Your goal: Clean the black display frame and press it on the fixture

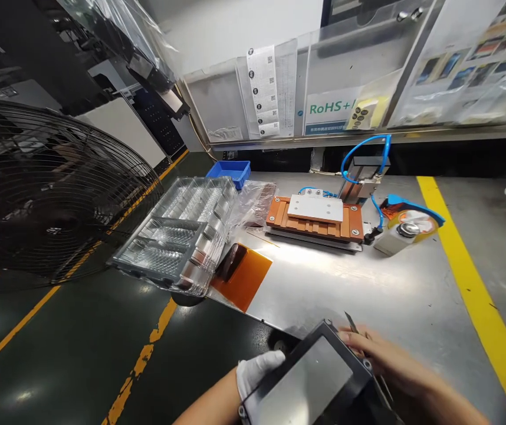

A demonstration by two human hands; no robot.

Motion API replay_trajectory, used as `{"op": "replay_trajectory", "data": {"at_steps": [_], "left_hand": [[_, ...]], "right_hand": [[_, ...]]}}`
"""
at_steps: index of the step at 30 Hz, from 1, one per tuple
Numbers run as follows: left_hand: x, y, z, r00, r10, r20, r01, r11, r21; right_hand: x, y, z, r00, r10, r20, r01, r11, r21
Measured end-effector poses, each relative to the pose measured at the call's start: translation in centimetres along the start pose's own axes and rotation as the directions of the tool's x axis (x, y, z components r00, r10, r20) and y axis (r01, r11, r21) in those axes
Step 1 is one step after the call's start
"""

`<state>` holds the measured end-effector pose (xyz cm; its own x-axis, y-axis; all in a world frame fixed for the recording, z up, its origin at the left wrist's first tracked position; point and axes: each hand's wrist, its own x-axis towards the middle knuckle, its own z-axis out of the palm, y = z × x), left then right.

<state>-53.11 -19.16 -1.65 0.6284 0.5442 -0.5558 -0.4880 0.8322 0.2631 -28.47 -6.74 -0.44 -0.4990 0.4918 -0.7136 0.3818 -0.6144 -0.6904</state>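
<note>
Held low at the near table edge: dark framed panel (310, 378), tilted, between both hands. Left hand (257, 370), white-gloved, curled against its left edge. Right hand (383, 354), bare, closed on its far right corner, pinching tweezers (351, 321) too. Farther back on metal table (345, 289): orange fixture (315, 217), orange sheet (242, 273), clear trays (182, 236), blue bin (229, 172). Off left, black fan (45, 195).

Dark rectangular panel (308, 378) with grey glossy face, black frame, tilted face-up at near edge of worktop (368, 289), held from both sides. Thin metal tweezers (351, 322) just beyond its far corner, tip pointing away.
</note>
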Motion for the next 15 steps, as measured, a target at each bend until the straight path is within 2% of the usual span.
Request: {"op": "replay_trajectory", "data": {"at_steps": [2,4,6,9,12,15], "left_hand": [[0.9,-0.9,0.3,0.999,-0.014,0.038,0.016,0.999,-0.052],[1.7,-1.5,0.6,0.991,-0.044,0.125,0.061,0.990,-0.129],[2.1,-1.9,0.6,0.980,-0.060,0.192,0.100,0.974,-0.205],[2.3,-2.4,0.1,0.984,-0.024,0.176,0.072,0.959,-0.275],[2.1,-2.7,-0.2,0.987,-0.006,0.161,0.057,0.948,-0.313],[1.6,-2.5,0.0,0.994,0.025,0.102,0.016,0.925,-0.379]], "right_hand": [[1.4,0.4,-1.4,0.995,-0.081,-0.067,0.065,0.976,-0.208],[2.8,1.4,-3.3,0.967,-0.168,-0.192,0.078,0.912,-0.402],[4.1,2.7,-5.4,0.927,-0.224,-0.302,0.046,0.864,-0.501],[4.9,4.5,-8.3,0.864,-0.301,-0.403,-0.003,0.798,-0.602],[3.4,6.2,-10.4,0.822,-0.360,-0.442,-0.029,0.748,-0.664],[-1.4,8.7,-11.0,0.789,-0.378,-0.484,-0.054,0.742,-0.668]]}}
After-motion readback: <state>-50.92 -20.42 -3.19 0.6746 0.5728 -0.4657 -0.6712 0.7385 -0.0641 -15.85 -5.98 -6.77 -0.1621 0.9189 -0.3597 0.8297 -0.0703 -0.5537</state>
